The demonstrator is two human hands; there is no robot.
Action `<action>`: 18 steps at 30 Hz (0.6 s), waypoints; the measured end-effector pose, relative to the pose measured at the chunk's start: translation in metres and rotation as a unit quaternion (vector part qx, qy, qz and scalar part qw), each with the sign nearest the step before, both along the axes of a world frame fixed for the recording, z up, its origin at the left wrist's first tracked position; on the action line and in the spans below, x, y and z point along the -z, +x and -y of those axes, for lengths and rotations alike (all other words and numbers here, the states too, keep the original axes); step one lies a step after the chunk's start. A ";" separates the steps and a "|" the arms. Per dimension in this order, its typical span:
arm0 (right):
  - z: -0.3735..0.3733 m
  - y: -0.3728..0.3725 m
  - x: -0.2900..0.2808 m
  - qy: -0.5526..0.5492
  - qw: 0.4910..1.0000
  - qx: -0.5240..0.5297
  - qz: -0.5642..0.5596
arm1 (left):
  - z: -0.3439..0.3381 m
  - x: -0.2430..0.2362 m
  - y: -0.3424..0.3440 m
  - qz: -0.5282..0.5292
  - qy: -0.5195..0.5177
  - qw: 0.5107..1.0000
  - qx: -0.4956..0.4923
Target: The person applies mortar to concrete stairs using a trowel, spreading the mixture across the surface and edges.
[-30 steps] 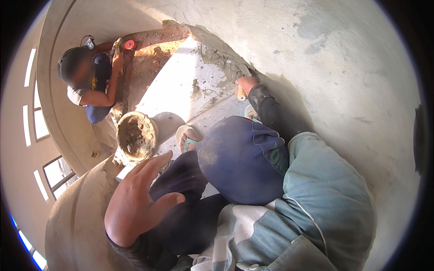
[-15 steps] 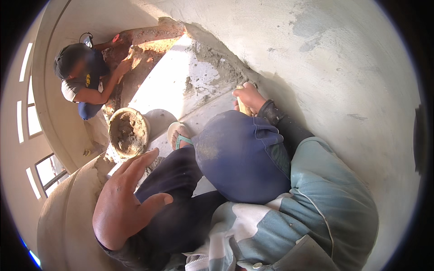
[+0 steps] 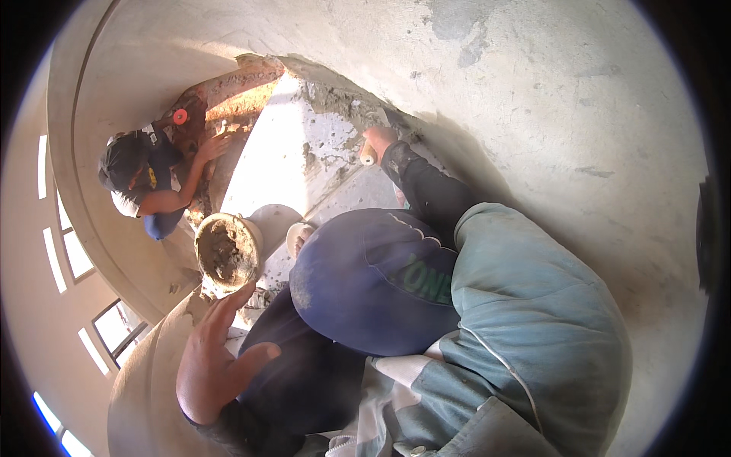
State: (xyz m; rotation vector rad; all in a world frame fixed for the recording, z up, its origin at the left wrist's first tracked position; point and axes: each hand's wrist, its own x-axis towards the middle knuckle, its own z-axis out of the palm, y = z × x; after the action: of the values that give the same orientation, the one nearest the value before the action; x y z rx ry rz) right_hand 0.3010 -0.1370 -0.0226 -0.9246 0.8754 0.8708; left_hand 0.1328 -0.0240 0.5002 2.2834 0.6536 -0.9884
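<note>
My right hand (image 3: 379, 142) is wrapped round the pale wooden handle (image 3: 368, 154) of what looks like a trowel, low against the curved wall. Its blade cannot be made out clearly among the grey mortar. Rough wet mortar (image 3: 335, 110) is smeared over the pale slab (image 3: 266, 145) beside that hand. At the lower left my left hand (image 3: 221, 365) hovers with its thumb apart from its fingers, holding nothing. Just beyond its fingertips stands a round bucket (image 3: 254, 238) partly filled with mortar (image 3: 227, 255).
A co-worker (image 3: 145, 179) crouches at the far left, one hand at a rough brownish edge (image 3: 236, 114). The smooth curved wall (image 3: 548, 129) rises on my right. A low curved ledge (image 3: 145, 388) runs along my left. Blue cloth (image 3: 365, 282) bulges before me, hiding part of the floor.
The view has shifted. My right hand has turned, so the handle's end now points toward me. My left hand stays open near the bucket. The co-worker leans forward more.
</note>
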 end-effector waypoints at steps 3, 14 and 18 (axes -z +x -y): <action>0.156 0.084 0.065 -0.201 0.940 -0.125 0.246 | 0.004 0.019 0.026 0.053 -0.083 0.995 0.016; 0.161 0.071 -0.270 -0.149 0.865 -0.429 0.215 | -0.125 0.158 -0.090 0.293 -0.168 0.858 -0.386; 0.141 0.095 -0.313 -0.171 0.794 -0.517 0.271 | -0.163 0.334 -0.154 0.314 0.045 0.845 -0.431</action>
State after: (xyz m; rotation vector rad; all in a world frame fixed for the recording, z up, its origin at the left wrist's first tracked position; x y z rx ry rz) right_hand 0.3957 -0.2780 0.2901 -1.9355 -0.0722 1.2684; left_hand -0.0213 0.1387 0.1667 1.8503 1.2490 0.2197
